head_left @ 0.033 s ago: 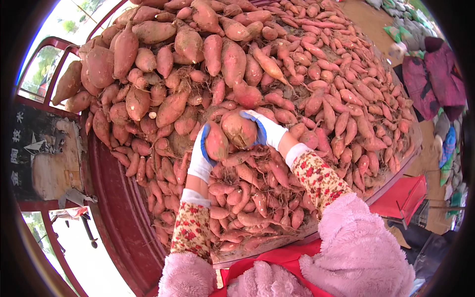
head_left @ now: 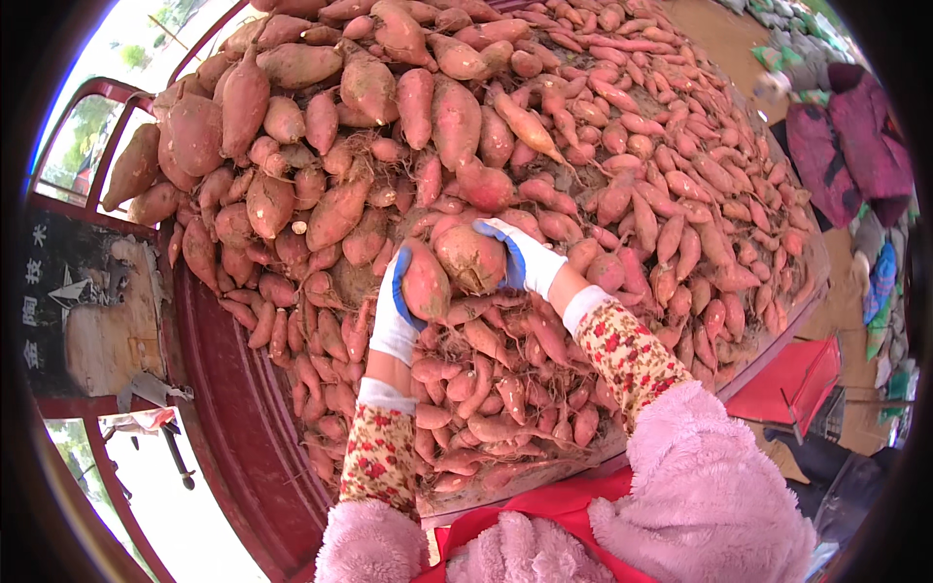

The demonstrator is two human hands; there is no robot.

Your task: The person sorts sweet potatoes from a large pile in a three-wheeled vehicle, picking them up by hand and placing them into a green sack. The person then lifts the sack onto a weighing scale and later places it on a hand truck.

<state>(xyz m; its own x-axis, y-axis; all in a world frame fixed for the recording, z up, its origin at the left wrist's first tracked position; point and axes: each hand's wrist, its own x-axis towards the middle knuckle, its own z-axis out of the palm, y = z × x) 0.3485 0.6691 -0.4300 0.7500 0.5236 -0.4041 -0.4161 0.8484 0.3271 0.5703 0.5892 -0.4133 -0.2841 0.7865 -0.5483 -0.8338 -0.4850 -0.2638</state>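
Observation:
Both my hands wear white gloves with blue palms and are over the middle of a large heap of sweet potatoes. My left hand [head_left: 397, 316] is closed around the side of a reddish, oval sweet potato [head_left: 426, 284]. Right beside it, my right hand [head_left: 523, 255] grips a bigger, rounder sweet potato [head_left: 470, 257] with soil on its skin. The two held roots sit side by side, nearly touching. Under them lie thinner sweet potatoes [head_left: 486, 340] with stringy roots. Part of each hand's fingers is hidden behind the roots.
Large sweet potatoes [head_left: 369, 87] are piled at the far left, smaller ones [head_left: 671, 194] to the right. A red metal truck wall [head_left: 233, 389] bounds the left side. Maroon clothing [head_left: 855, 146], filled sacks [head_left: 880, 253] and a red chair-like object [head_left: 789, 389] stand off to the right.

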